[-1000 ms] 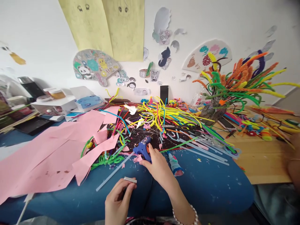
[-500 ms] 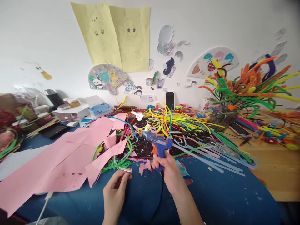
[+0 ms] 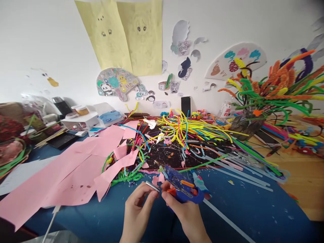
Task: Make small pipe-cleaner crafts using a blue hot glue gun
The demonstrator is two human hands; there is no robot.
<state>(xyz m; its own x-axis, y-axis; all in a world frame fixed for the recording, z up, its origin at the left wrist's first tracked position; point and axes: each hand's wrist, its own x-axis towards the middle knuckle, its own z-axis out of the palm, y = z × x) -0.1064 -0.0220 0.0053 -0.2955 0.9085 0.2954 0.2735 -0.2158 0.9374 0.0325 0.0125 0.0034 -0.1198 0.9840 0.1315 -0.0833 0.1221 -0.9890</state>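
My left hand (image 3: pixel 139 210) pinches a short silver rod (image 3: pixel 152 186) between thumb and fingers; the rod's lower end is hidden by the fingertips. Just to its right, my right hand (image 3: pixel 187 214) is wrapped round a blue hot glue gun (image 3: pixel 186 184) with an orange trigger. The gun lies tilted, its nozzle pointing up and left, and a long translucent glue stick (image 3: pixel 225 217) trails from its rear. Both hands are close together above the blue tabletop (image 3: pixel 101 222). Scraps of pink paper (image 3: pixel 158 178) lie behind the rod.
Large pink paper sheets (image 3: pixel 68 175) cover the left side. Behind are yellow pipe cleaners (image 3: pixel 199 126) on a dark mat (image 3: pixel 162 157), with loose glue sticks (image 3: pixel 243 177) at right. A vase (image 3: pixel 246 125) of colourful pipe cleaners stands back right; a phone (image 3: pixel 186 106) leans against the wall.
My right hand has drawn the glue gun down and tilted it over, closer to my left hand. My left hand has moved right with the silver rod. The view has shifted slightly.
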